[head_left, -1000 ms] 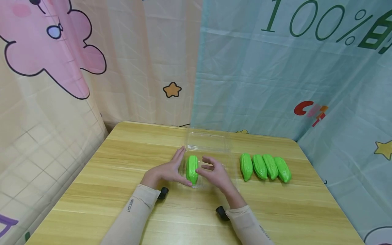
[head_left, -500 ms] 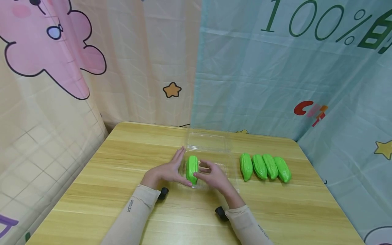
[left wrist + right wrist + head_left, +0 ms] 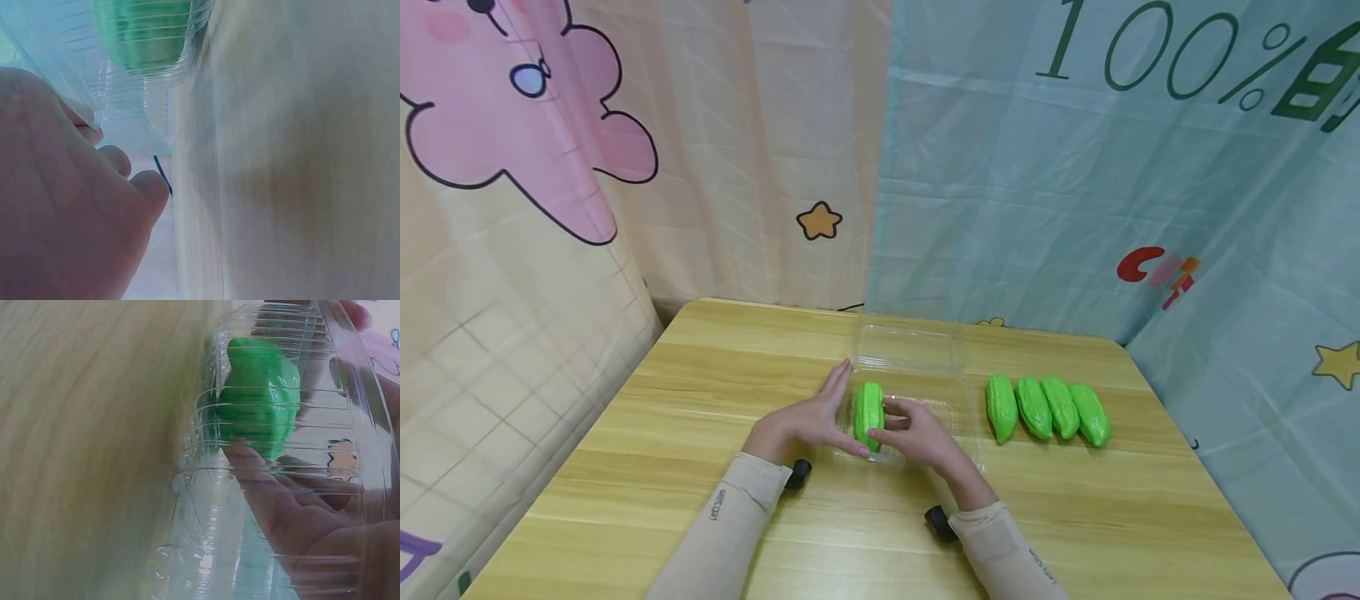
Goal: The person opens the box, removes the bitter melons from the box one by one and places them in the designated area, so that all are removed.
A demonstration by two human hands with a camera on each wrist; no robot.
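A clear plastic clamshell box (image 3: pixel 925 387) stands on the table with its lid folded back. Inside its left end lies a green, ribbed, pod-shaped fruit (image 3: pixel 868 408). My left hand (image 3: pixel 811 418) rests spread along the box's left side, thumb at the front rim and fingers toward the back corner. In the left wrist view its fingers (image 3: pixel 94 134) reach to the rim. My right hand (image 3: pixel 923 432) reaches into the box, fingers at the fruit's right side. Through the clear wall in the right wrist view, the thumb tip (image 3: pixel 240 450) meets the fruit's lower end.
Several more green fruits (image 3: pixel 1048 408) lie in a row to the right of the box. The wooden table (image 3: pixel 700 367) has curtains (image 3: pixel 1000 208) hanging behind it and at both sides. Black wrist devices (image 3: pixel 800 473) sit at both cuffs.
My right hand has moved slightly left and closed in on the fruit in the box. The left hand, the box and the row of fruits have stayed put.
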